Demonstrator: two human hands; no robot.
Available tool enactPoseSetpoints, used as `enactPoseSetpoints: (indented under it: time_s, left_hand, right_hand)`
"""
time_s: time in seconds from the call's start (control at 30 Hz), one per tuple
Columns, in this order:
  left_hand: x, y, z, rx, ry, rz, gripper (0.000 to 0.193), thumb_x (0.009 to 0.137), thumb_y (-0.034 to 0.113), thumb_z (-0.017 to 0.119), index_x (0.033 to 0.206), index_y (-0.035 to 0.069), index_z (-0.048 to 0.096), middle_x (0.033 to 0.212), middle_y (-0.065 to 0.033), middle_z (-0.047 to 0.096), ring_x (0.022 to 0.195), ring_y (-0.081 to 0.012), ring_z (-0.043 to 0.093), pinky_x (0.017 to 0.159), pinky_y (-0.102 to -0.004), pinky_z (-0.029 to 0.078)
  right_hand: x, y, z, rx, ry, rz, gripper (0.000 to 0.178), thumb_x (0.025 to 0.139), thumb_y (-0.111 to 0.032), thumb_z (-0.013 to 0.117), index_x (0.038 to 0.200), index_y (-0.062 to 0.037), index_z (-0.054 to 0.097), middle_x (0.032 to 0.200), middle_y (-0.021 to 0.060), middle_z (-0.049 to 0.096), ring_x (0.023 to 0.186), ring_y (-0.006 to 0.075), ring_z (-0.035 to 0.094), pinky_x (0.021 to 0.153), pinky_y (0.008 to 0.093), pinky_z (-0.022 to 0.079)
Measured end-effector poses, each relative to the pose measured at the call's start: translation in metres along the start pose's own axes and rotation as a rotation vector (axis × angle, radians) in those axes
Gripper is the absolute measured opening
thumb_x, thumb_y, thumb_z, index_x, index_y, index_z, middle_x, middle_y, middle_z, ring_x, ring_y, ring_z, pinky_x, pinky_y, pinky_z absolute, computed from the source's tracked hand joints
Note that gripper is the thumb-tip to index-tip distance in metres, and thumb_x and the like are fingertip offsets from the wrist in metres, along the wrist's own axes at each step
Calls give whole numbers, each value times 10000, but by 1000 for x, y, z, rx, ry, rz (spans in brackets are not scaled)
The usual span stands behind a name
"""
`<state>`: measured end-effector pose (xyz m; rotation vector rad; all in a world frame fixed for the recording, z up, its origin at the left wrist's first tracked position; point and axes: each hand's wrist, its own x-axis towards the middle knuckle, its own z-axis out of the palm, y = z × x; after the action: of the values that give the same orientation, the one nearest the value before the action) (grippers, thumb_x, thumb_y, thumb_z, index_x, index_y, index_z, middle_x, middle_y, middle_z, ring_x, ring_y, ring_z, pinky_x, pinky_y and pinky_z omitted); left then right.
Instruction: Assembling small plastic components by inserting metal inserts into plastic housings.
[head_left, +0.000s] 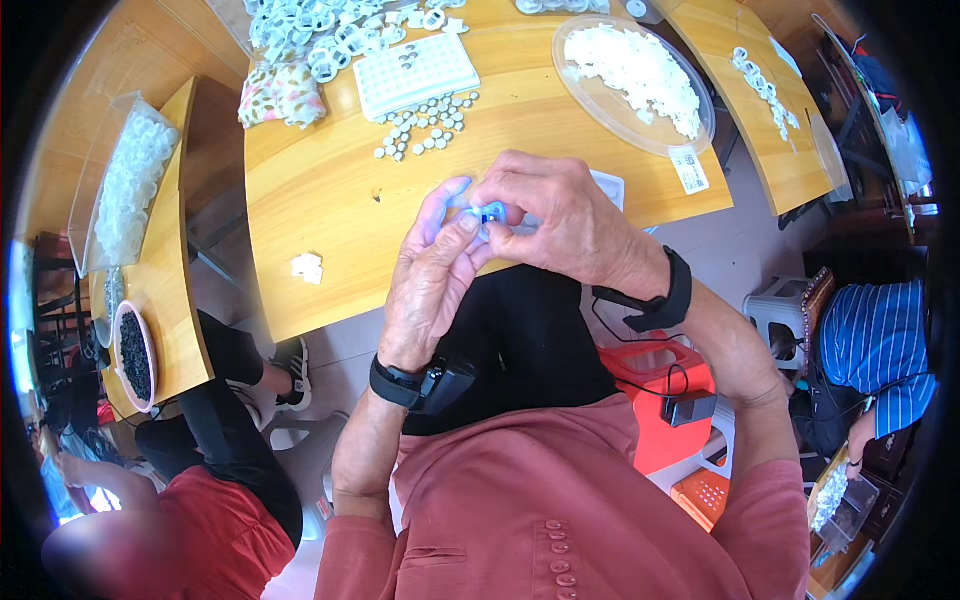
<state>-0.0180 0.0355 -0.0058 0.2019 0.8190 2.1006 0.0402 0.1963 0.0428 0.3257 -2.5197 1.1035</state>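
Note:
A small translucent bluish-white plastic part [490,212] with a dark spot in it is held between my two hands, above the near edge of the wooden table [330,200]. My left hand [432,265] pinches it from the left with thumb and fingers. Curled over it from the right, my right hand [565,215] grips its other side. The fingers cover much of the part, so its exact kind is unclear. Beyond my hands lie several small round silver button-like pieces [428,125]. A white grid tray [418,80] stands behind them, with a few dark round pieces on it.
White pieces fill a round clear tray [562,85] at far right; a heap of translucent parts [320,30] lies far left beside a floral cloth bundle [280,97]. Small white pieces [307,267] sit near left. People sit on both sides; a red stool [660,385] stands beside me.

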Motion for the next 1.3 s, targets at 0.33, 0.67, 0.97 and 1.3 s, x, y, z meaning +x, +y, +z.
enactPoseSetpoints:
  time_s: [0.33,0.67,0.97,1.3]
  left_hand:
    - [-1,2,1,-69,-27,4,325,946,125,501,1238,-5,439,1124,-152,562,1028,-237,590,885,-346,508]
    - [1,-2,-10,-60,-45,0,345,942,177,512,1206,-36,450,1115,-156,571,1023,-248,589,912,-363,496]
    - [1,-4,-11,-80,-19,12,343,932,153,528,1210,-31,449,1105,-131,569,1018,-228,584,900,-357,497]
    - [-1,1,-2,-71,-3,3,257,949,110,487,1169,-24,492,1066,-142,588,963,-215,610,846,-335,520]
  right_hand:
    - [-7,-10,4,17,101,54,218,684,7,660,880,-44,581,779,57,530,637,154,575,574,271,481]
    - [-8,-9,11,17,123,42,228,672,2,715,852,-48,585,773,56,527,647,158,571,568,268,468]
    - [-9,-5,13,-11,137,-18,185,685,-84,695,823,-40,580,768,80,529,718,257,560,619,358,452]
    - [-14,-13,9,136,202,121,198,686,-31,674,872,-53,608,776,77,551,729,259,566,638,362,456]
